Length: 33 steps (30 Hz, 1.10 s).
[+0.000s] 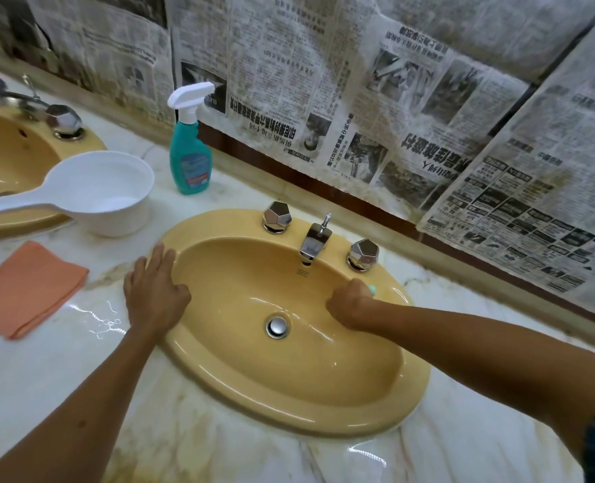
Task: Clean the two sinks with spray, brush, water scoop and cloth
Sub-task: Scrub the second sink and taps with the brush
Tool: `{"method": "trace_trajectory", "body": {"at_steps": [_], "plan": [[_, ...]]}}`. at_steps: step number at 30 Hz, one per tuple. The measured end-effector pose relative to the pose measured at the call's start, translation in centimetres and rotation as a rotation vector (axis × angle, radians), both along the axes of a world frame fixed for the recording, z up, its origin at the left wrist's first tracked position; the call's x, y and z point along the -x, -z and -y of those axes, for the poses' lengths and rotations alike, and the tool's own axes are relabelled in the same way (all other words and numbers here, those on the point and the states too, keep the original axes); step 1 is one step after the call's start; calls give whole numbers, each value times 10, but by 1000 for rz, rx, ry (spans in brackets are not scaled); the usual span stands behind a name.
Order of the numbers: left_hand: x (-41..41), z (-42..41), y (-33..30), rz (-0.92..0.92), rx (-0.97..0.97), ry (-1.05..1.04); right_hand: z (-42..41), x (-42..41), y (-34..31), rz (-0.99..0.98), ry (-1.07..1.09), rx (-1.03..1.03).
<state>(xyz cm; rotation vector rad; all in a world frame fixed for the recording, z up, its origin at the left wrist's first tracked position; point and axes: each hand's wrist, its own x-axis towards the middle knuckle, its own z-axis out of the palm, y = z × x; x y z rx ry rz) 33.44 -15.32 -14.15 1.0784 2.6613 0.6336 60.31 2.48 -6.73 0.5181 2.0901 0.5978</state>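
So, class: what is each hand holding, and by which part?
The right hand grips a teal-tipped tool, apparently the brush; the held part is hidden. The left hand holds nothing, resting on the sink rim.

The light is soft and a bit dim, with a warm yellow look. Bright white glare shines on the wet bench (93, 318) left of the near sink (289, 343), and again at the bottom edge. Small shiny spots sit on the tap (311, 244). Shadows are faint. Straight lines bend near the edges. The newspaper (324, 81) on the wall looks fuzzy at the top and in the corners.
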Motion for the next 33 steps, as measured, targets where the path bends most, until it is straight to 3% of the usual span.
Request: {"method": "trace_trajectory", "body": {"at_steps": [2,5,7,11,12,15,17,18,21,22,26,28,31,33], "plan": [[0,-1,-1,4,0,1,-3,-2,5,66,62,28],[0,-1,-2,2,3,-7,-6,12,-5,-235,-87,-24],[-1,-1,-3,0,2,-11,-7,16,-7,-285,-181,-31],[0,-1,-2,-5,0,-5,-10,5,-1,185,74,102],[1,-2,-1,-9,4,0,-10,5,-1,205,97,97],[2,-2,-2,-15,9,2,-12,15,-2,-195,-2,32],[2,-2,-1,-19,8,7,-12,16,5,-315,-110,3],[3,-2,0,-22,7,7,-12,14,10,-266,-121,29],[5,-3,2,-31,9,3,-16,10,20,178,29,152],[4,-3,2,-29,8,4,-19,12,17,203,72,145],[6,-4,4,-35,17,12,-12,31,12,-294,-43,48],[6,-4,5,-35,12,9,-10,27,27,-209,-33,82],[5,-4,4,-35,-3,-5,-18,14,36,147,185,228],[5,-4,3,-38,-5,-8,-26,16,36,28,147,206]]}}
